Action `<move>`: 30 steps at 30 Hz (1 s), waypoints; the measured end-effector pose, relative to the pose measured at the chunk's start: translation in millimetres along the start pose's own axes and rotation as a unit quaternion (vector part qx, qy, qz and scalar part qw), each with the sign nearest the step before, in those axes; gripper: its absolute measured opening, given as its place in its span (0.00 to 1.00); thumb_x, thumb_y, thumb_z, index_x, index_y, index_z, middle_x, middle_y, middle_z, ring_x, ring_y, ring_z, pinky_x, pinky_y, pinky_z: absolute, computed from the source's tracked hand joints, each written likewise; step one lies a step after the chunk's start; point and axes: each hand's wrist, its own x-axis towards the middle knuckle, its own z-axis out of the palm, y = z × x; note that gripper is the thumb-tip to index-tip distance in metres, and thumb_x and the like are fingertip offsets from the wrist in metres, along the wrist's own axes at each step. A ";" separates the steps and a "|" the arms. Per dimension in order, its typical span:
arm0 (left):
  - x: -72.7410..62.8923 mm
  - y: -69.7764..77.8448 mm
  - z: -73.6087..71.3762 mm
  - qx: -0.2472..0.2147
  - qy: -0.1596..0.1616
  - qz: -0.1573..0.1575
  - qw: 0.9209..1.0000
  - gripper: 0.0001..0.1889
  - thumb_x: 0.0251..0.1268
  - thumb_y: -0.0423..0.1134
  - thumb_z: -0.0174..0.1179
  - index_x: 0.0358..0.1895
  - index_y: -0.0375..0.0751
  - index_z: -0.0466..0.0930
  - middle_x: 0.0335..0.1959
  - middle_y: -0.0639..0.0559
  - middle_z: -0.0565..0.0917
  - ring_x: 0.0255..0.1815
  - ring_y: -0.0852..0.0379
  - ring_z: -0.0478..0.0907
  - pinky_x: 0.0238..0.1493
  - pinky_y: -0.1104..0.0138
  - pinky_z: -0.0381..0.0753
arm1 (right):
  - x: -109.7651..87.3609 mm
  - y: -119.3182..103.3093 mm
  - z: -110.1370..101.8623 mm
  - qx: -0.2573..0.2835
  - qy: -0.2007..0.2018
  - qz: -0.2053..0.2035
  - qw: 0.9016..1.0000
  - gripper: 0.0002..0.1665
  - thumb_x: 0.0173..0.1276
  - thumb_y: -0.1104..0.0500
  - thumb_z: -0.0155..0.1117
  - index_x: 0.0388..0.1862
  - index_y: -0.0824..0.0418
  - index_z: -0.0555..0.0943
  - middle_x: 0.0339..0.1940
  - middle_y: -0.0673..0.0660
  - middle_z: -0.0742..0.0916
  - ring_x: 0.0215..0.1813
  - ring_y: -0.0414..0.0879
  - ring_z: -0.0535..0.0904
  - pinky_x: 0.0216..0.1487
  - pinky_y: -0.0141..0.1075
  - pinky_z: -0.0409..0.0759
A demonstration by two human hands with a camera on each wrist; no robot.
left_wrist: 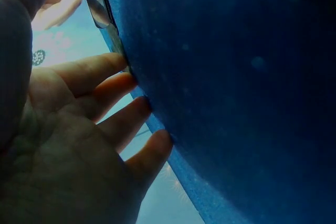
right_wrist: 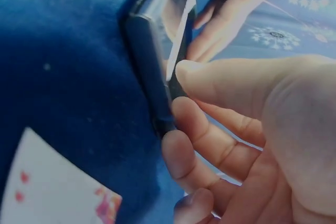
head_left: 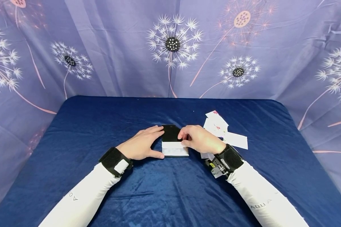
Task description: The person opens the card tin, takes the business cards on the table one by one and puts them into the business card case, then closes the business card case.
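One flat black case (head_left: 169,135) lies at the middle of the blue-covered counter (head_left: 170,192), between two hands. At least four white cards (head_left: 236,140) overlap to the right; one shows only a corner beside the right wrist, so an exact count is impossible. The right hand (head_left: 200,138) covers part of the case's right side, and the left wrist view is dark, with a mere sliver of the case at its top. Two white sleeves (head_left: 82,195) are cut off at the near edge. The case's long axis runs near to far, its black part far and a pale band (head_left: 171,145) across the nearer half. The left hand (head_left: 142,143) is spread wide, fingertips touching the left edge; the right hand's thumb and fingers curl narrowly, holding the right edge.
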 end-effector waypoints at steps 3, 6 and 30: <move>-0.8 0.8 -0.8 -0.001 0.001 0.001 1.000 0.51 0.67 0.62 0.72 0.83 0.35 0.63 0.85 0.41 0.58 0.86 0.42 0.51 0.81 0.43 0.56 | -4.1 -0.4 -5.7 0.009 0.011 -0.001 1.000 0.07 0.72 0.66 0.72 0.47 0.60 0.87 0.34 0.47 0.85 0.36 0.40 0.79 0.41 0.38 0.80; -1.2 1.6 -1.5 -0.002 0.002 0.001 1.000 0.50 0.67 0.62 0.72 0.82 0.35 0.63 0.85 0.41 0.59 0.86 0.42 0.51 0.81 0.43 0.56 | -8.7 -0.2 -13.4 0.016 0.021 0.007 1.000 0.07 0.73 0.65 0.72 0.48 0.61 0.87 0.35 0.47 0.85 0.36 0.40 0.79 0.41 0.38 0.80; -1.9 3.3 -2.5 -0.006 -0.002 0.000 1.000 0.50 0.67 0.61 0.72 0.83 0.35 0.62 0.85 0.41 0.58 0.86 0.43 0.50 0.81 0.43 0.55 | -76.4 36.1 -67.8 -0.034 0.081 0.103 0.991 0.08 0.74 0.63 0.70 0.50 0.61 0.87 0.40 0.50 0.87 0.41 0.45 0.81 0.41 0.41 0.79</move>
